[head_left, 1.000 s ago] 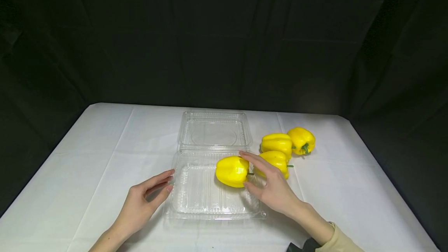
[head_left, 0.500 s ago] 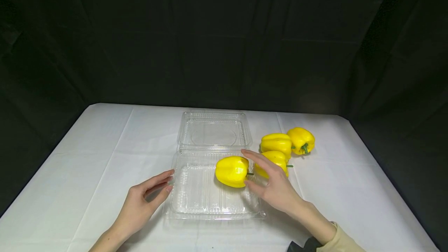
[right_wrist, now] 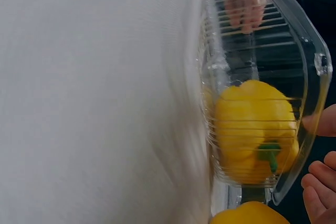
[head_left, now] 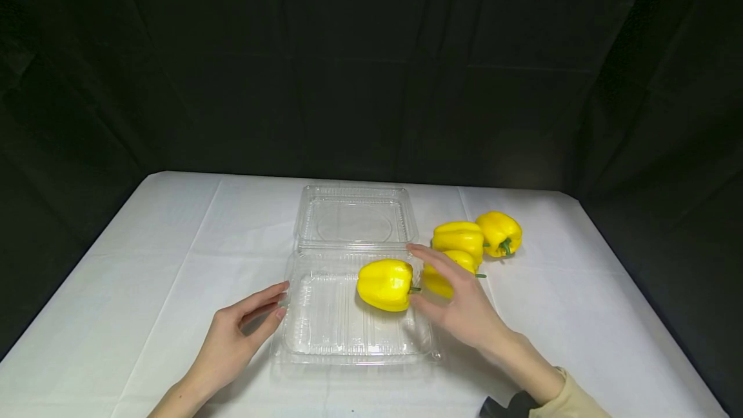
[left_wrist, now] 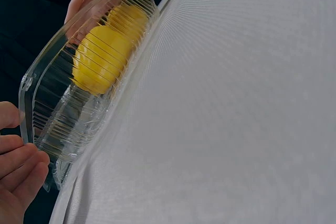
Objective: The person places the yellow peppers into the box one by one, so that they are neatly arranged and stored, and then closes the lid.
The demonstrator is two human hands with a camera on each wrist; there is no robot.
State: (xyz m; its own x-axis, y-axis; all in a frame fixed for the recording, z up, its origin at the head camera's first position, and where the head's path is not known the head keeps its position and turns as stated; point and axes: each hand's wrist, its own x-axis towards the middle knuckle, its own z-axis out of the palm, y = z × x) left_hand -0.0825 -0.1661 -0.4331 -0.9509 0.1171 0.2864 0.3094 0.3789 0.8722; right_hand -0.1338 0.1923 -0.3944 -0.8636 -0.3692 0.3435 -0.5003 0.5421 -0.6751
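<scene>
A clear plastic clamshell container (head_left: 325, 328) lies open, its lid (head_left: 355, 215) laid back on the far side. One yellow bell pepper (head_left: 383, 284) lies on its side in the base, stem pointing right; through the ribbed wall the right wrist view shows its green stem (right_wrist: 270, 153). My left hand (head_left: 235, 331) touches the left rim with thumb and fingertips, the fingers loosely extended and a gap between them and the thumb. Over the right rim, my right hand (head_left: 464, 305) is spread, thumb and fingers just off the pepper's stem end and holding nothing.
Three more yellow peppers lie close together right of the container: one partly behind my right hand (head_left: 438, 281), another (head_left: 457, 238) farther back, and a third (head_left: 499, 232) at the far right. White cloth (head_left: 174, 263) covers the table; dark curtains (head_left: 360, 69) stand behind.
My right hand has drawn back slightly to the right, its fingers now apart from the pepper in the container. The left hand and the container have stayed in place.
</scene>
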